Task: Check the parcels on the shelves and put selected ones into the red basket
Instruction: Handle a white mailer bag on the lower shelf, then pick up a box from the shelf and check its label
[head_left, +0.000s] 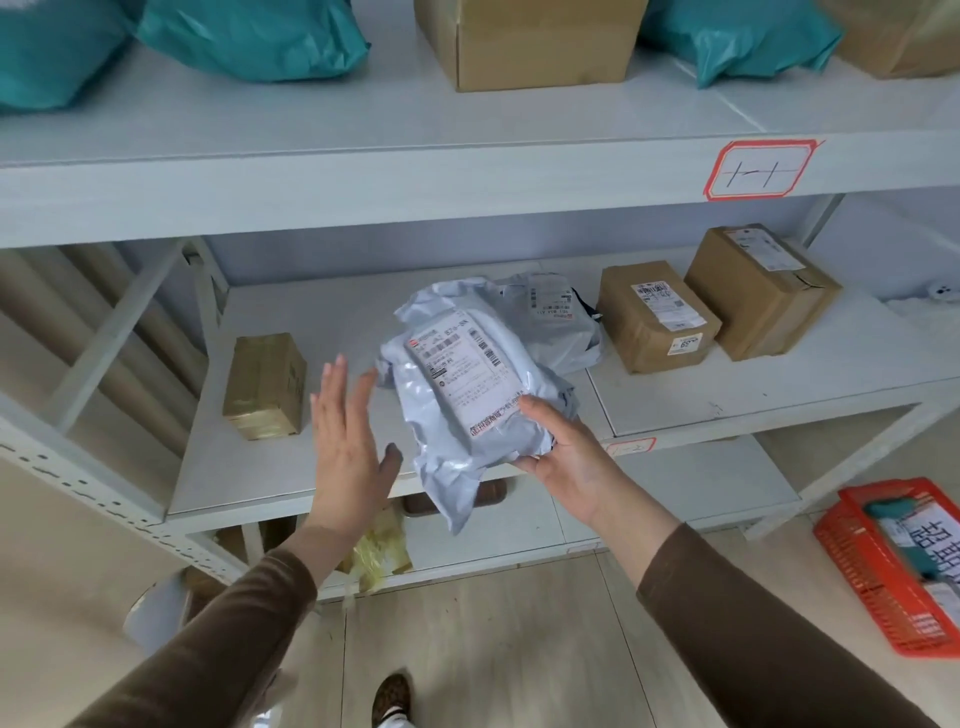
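**Grey parcel held at the middle shelf**

A person's right hand (563, 447) grips a crumpled grey plastic mailer bag (467, 395), label up, above the front edge of the white metal shelf (311, 467). The left hand (345, 436) hovers just beside it, fingers straight. The red plastic mesh basket (862, 566) sits on the floor at right.

Glossy, crinkled grey plastic mailer (467, 395) showed a paper label, beside matt cardboard boxes (654, 317) and a red plastic-mesh basket (862, 566).

Crumpled grey parcel (467, 400) — label up, above shelf edge; red basket (883, 566) floor-right.
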